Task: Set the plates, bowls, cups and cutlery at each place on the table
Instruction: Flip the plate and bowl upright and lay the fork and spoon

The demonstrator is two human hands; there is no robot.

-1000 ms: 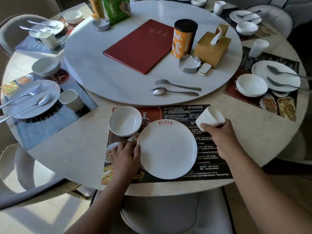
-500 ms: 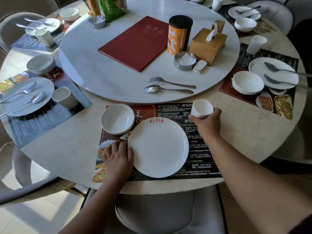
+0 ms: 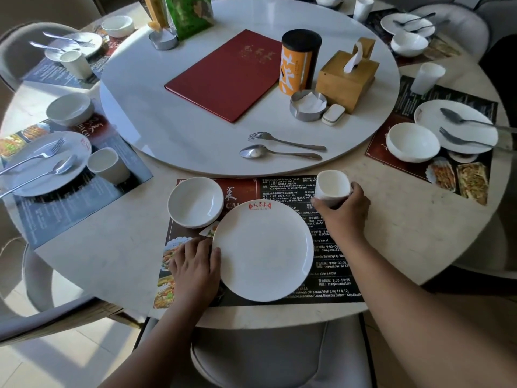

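Note:
A white plate [image 3: 263, 252] with a red logo lies on the dark placemat [image 3: 333, 275] at the near place. My left hand [image 3: 195, 268] rests flat on the mat, fingers touching the plate's left rim. A white bowl [image 3: 195, 201] sits at the plate's upper left. My right hand [image 3: 344, 214] is closed around a white cup [image 3: 333, 189], which stands on the mat at the plate's upper right. A fork [image 3: 285, 141] and a spoon [image 3: 279, 154] lie side by side on the near edge of the white turntable [image 3: 173, 127].
The turntable carries a red menu [image 3: 226, 77], an orange canister [image 3: 298, 63], a wooden tissue box [image 3: 347, 79] and a metal ashtray [image 3: 307, 105]. Places at left [image 3: 44, 163] and right [image 3: 458, 127] hold plates, bowls, cups and cutlery. A chair [image 3: 279, 357] stands below me.
My right hand has lowered the tilted cup and turned it upright onto the placemat right of the plate. My left hand has stayed at the plate's rim.

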